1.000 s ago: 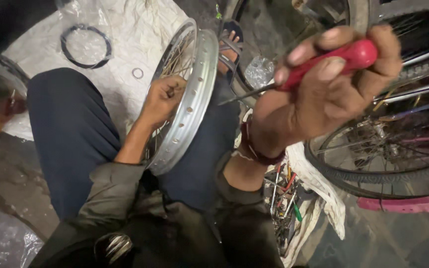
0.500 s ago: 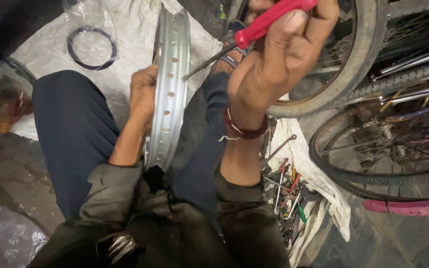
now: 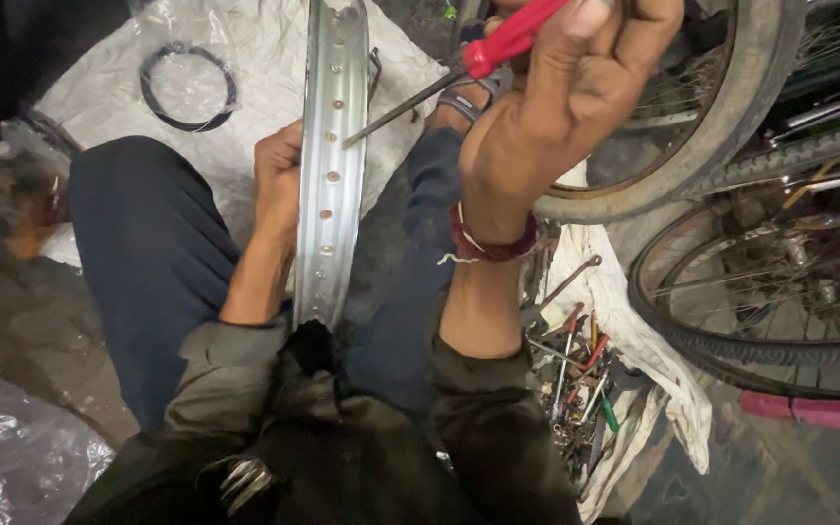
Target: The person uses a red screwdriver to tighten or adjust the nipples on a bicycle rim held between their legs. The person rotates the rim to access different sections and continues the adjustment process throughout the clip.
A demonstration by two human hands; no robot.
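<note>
Bare steel rim [image 3: 334, 156], drilled with spoke holes, stands edge-on between the person's knees, running from the lap up to the top of the view. Left hand [image 3: 279, 175] sits just left of the rim, fingers curled against its side wall, clasping it; forearm runs down beside it to a rolled olive sleeve.

Right hand [image 3: 576, 107] is raised right of the rim, well above it in the view, fist clenched around a red-handled screwdriver [image 3: 459, 73]. The dark shaft slants down-left from the handle; its tip meets the rim's outer face near one of the upper holes. Red thread band [image 3: 493, 243] circles the right wrist.

Left of the rim: dark blue trouser leg, then a white sheet [image 3: 109, 87] on the ground with a black rubber ring [image 3: 187, 87] lying on it. Crumpled clear plastic [image 3: 12, 467] lies farther down-left.

Right of the rim: a pile of small hand tools [image 3: 576, 389] on white cloth, near the right elbow. Beyond these, tyred bicycle wheels [image 3: 760, 272] overlap one another, with a pink mudguard [image 3: 819, 408] at the lowest one. A sandalled foot shows just past the rim, partly hidden by the screwdriver.
</note>
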